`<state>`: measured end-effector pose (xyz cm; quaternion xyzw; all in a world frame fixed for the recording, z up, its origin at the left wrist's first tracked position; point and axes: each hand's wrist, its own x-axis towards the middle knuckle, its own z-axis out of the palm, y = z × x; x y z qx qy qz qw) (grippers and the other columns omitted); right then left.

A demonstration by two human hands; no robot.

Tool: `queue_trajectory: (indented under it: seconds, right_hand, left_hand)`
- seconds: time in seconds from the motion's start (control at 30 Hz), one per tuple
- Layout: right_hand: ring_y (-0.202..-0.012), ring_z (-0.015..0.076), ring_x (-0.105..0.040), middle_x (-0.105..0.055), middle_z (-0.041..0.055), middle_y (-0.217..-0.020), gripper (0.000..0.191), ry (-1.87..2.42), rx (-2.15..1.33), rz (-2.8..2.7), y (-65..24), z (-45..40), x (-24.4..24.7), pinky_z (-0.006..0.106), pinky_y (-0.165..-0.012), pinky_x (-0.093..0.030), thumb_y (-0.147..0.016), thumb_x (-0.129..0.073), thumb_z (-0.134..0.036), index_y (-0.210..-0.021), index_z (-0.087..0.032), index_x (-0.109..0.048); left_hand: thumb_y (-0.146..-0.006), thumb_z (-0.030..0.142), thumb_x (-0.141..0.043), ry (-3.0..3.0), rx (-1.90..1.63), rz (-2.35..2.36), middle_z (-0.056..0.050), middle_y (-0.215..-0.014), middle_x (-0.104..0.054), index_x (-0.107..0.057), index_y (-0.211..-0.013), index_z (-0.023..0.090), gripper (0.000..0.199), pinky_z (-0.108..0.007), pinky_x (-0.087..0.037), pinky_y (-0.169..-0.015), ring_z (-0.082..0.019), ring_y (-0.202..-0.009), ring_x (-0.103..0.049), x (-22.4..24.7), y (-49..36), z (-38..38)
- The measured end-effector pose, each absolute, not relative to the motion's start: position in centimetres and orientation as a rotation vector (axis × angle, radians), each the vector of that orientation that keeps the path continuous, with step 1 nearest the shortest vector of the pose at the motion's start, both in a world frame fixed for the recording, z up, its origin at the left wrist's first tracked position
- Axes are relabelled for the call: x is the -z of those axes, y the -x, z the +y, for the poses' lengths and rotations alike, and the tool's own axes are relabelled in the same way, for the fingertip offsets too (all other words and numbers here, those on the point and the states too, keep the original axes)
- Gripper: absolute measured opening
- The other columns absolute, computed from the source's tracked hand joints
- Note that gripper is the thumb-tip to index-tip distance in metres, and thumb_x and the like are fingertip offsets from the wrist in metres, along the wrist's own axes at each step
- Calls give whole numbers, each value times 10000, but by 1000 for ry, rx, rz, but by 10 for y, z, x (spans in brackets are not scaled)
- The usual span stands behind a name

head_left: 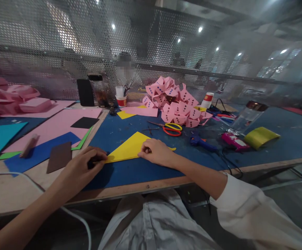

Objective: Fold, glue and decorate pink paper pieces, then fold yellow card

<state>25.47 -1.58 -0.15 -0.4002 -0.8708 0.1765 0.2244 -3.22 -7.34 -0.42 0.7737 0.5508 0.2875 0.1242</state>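
Observation:
A yellow paper [130,147], folded to a triangle-like shape, lies on the blue table mat [140,173] in front of me. At its left corner my left hand [92,161] pinches the paper between thumb and fingers. My right hand [154,151] has curled fingers pressed together on the paper's right part and covers some of it. A thin yellow tip [172,149] shows just beyond that hand. Behind it lie scissors [172,129] with red and yellow handles.
Pink folded papers [169,93] are heaped at the back. A blue glue gun [203,143], a glass jar [247,118] and yellow tape [261,137] are on the right. Coloured sheets [41,151] and a phone [85,93] are on the left.

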Motion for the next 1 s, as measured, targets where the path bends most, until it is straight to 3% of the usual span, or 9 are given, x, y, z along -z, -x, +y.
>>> queue_trajectory:
  seconds: [0.33, 0.6, 1.0]
  right_hand:
    - [-725, 115, -558, -662, -2, -799, 154, 1095, -487, -2394, -255, -15, 2, 244, -640, -345, -862, -689, -304, -795, -168, -664]
    - [-732, 116, -559, -663, 2, -803, 144, 1119, -488, -2390, -254, -16, 1, 243, -643, -344, -861, -689, -293, -793, -168, -667]
    - [-709, 107, -558, -664, -6, -794, 147, 1096, -483, -2381, -254, -15, 1, 237, -629, -333, -853, -695, -294, -786, -165, -670]
  left_hand:
    - [-868, 445, -527, -2276, -781, 1710, -74, -1103, -667, -618, -790, 241, 237, -353, -488, -826, -268, -1000, -633, 5, 28, -73]
    - [-860, 352, -519, -2310, -757, 1694, -77, -1079, -631, -553, -767, 229, 158, -363, -442, -874, -253, -993, -599, 6, 24, -69]
    - [-836, 331, -506, -2280, -754, 1750, -76, -1070, -629, -483, -752, 233, 132, -359, -463, -807, -261, -977, -612, 0, 20, -72]
